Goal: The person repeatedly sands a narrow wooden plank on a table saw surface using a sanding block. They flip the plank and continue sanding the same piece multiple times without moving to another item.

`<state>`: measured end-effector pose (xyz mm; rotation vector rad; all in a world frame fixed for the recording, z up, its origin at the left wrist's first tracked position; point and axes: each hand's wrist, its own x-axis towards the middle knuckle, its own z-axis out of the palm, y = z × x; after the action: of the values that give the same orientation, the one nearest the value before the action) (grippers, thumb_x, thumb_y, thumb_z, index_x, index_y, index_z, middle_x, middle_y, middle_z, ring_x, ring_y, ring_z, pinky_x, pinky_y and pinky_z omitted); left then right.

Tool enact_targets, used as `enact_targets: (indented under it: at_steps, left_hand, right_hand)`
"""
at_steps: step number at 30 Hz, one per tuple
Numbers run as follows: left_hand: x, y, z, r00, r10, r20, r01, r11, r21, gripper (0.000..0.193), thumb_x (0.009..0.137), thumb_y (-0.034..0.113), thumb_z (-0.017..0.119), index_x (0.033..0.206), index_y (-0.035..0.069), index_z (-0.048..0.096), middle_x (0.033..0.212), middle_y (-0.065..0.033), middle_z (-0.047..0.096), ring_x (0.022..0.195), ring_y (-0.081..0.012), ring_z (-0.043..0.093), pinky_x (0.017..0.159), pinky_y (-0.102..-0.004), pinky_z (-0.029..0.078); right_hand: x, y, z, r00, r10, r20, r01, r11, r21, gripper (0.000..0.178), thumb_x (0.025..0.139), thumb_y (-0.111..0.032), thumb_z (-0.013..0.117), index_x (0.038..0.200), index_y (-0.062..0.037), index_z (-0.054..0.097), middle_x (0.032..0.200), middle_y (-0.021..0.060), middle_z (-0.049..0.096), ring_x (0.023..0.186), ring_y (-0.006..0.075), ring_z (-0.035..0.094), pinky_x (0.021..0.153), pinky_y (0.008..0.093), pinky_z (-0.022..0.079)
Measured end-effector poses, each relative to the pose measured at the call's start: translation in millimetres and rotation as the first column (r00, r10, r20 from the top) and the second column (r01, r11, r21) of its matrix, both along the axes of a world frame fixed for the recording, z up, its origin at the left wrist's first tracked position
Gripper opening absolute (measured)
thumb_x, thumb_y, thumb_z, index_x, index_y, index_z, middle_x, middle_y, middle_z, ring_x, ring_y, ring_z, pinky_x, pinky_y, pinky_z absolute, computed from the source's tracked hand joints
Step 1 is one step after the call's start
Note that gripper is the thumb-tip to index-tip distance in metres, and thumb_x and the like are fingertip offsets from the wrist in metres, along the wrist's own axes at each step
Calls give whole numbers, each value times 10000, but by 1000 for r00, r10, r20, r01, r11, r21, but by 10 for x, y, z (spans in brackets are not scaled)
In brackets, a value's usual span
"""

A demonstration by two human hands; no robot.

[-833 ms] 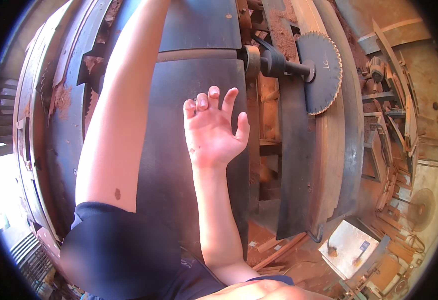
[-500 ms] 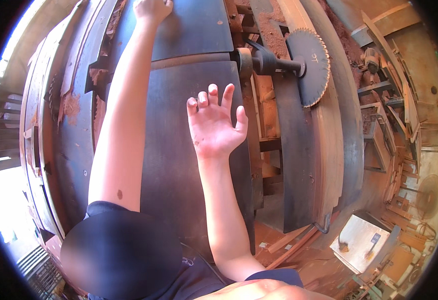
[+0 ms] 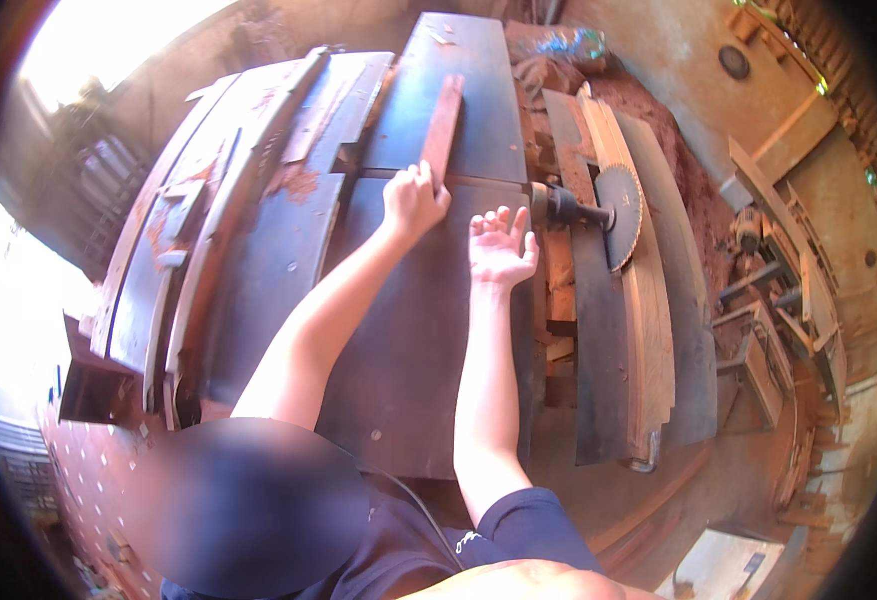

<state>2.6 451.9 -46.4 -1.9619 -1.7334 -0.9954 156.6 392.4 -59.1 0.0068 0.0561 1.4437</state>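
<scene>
My left hand (image 3: 415, 205) is closed around the near end of a narrow reddish-brown wood strip (image 3: 443, 130). The strip points away from me over the dark metal machine table (image 3: 388, 370), across the seam between its two plates. To the right, my right hand (image 3: 501, 250) hangs over the table's right part, palm up with its fingers apart and slightly curled. It holds nothing. A toothed circular saw blade (image 3: 620, 218) stands on a shaft beyond the table's right edge, apart from my right hand.
Long light wood boards (image 3: 648, 340) lie beneath and beside the blade. On the left are a rail (image 3: 248, 170) and a sawdust pile (image 3: 293, 185). A motor (image 3: 748, 228) and timber frames stand far right. A white-topped box (image 3: 718, 565) is at lower right.
The view has shifted, showing more of the table's far end. My left hand has drawn nearer, and the wood strip in it now shows. My right hand stays open, palm up.
</scene>
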Motion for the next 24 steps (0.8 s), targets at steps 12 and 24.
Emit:
enact_targets:
  at_steps: [12,24]
  left_hand:
    - [-283,-3849,419,971,-239,-9,232,949,-213,564,769,277,741,1181,-79,596,791,-147,610,683,-291,639,583,-388,531]
    - [-397,-4766,708,843,-421,334,514,812,-276,259,752,299,823,740,69,705,801,-82,617,783,-274,601,714,-368,514]
  right_hand:
    - [26,-169,-80,1000,-21,-22,21,1000,-6,400,811,-373,579,1110,-122,666,982,129,630,829,272,561,803,478,436]
    - [28,-279,-70,998,-15,56,18,998,-55,384,844,-373,567,1123,-131,675,990,100,638,852,265,574,826,471,449]
